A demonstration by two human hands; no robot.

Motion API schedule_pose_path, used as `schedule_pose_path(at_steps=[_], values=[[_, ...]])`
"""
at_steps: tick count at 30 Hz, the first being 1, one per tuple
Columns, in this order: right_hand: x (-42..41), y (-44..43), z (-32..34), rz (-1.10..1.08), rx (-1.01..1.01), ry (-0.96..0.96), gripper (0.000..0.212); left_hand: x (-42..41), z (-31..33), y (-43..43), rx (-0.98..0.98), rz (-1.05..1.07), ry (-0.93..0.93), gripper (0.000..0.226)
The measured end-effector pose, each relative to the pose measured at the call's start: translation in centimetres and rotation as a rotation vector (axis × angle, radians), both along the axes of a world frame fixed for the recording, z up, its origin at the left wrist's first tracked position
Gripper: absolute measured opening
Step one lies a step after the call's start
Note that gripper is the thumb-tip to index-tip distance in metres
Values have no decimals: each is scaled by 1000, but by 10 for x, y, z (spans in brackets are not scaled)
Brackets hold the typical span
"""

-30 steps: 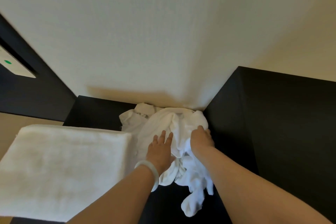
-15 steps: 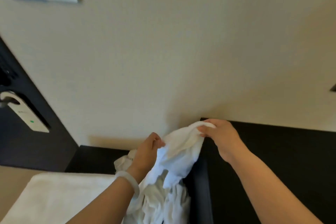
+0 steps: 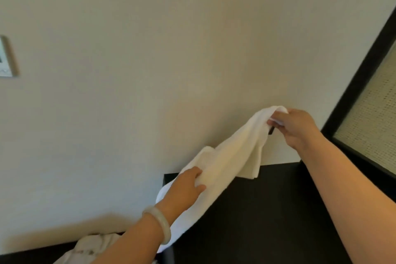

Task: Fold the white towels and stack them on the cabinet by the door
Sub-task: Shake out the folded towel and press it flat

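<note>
One white towel (image 3: 227, 161) is stretched in the air before the beige wall (image 3: 128, 70). My right hand (image 3: 293, 126) pinches its upper corner; my left hand (image 3: 186, 186) grips its lower part, fingers curled. More crumpled towels (image 3: 94, 246) lie below on the black cabinet (image 3: 25, 256).

My view cuts the wall control panel (image 3: 7, 58) at the left edge, its display unreadable, crumpled towel heap (image 3: 94, 246) cropped at the bottom, lower end of the held towel (image 3: 227, 161) hidden behind the left forearm (image 3: 145, 233)
</note>
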State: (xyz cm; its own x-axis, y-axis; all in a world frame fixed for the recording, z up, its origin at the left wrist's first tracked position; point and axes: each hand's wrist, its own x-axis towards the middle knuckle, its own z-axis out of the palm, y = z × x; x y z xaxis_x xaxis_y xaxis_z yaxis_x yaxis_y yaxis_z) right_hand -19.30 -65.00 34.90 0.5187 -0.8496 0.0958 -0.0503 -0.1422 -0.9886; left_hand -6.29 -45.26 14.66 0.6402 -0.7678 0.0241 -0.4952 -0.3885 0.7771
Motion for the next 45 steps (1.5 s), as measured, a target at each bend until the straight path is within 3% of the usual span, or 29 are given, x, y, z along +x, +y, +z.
schedule_pose_path(at_steps=[5, 7, 12, 15, 18, 20, 24, 27, 30, 34, 36, 38, 41, 43, 45], values=[[-23, -59, -59, -126, 39, 285, 32, -38, -20, -25, 130, -22, -290, 55], [-27, -76, -90, -102, 6, 372, 36, -50, -32, -36, 195, -62, -325, 51], [-32, -113, -159, 397, -42, 548, 61, -70, -64, -70, 465, -94, -301, 56], [-33, -124, -196, 411, -193, 648, 68, -77, -78, -81, 539, -44, -415, 53], [-40, -117, -225, 278, -434, 699, 51, -80, -84, -88, 503, 64, -455, 33], [-50, -109, -245, 352, -547, 709, 53, -84, -86, -88, 511, 97, -458, 22], [-72, -118, -285, 535, -675, 811, 71, -88, -87, -92, 372, 220, -144, 16], [-87, -151, -287, 482, -641, 796, 53, -92, -66, -109, 242, 240, 77, 26], [-96, -187, -275, 365, -488, 773, 50, -98, -36, -141, -68, 331, 324, 29], [-90, -229, -219, 60, -176, 399, 32, -88, -4, -188, -477, 368, 768, 16], [-87, -236, -190, 38, -94, 228, 27, -72, -6, -203, -516, 497, 841, 8], [-81, -225, -180, 116, -56, 204, 21, -56, -25, -206, -308, 685, 691, 11], [-70, -201, -208, 313, 6, 406, 9, -56, -52, -191, 49, 837, 267, 5], [-69, -188, -231, 374, 117, 445, 5, -74, -59, -189, 37, 758, 28, 15], [-69, -180, -250, 382, 199, 437, 3, -98, -58, -196, -49, 576, -87, 14]])
